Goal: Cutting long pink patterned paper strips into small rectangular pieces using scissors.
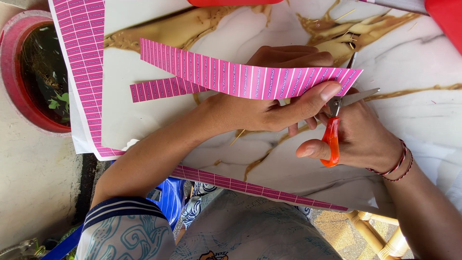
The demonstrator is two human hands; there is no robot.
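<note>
Fingers [313, 98] pinch pink label strip [240, 77]; orange scissors [332, 135] beside, marble tabletop [423, 120] beneath

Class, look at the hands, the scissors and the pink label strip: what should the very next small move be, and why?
Probably close the scissors along a white line of the pink label strip. The right hand has the orange handles in its grip with the blades open at the strip's right end, and the left hand pinches the strip there, holding it taut above the marble-pattern table.
</note>
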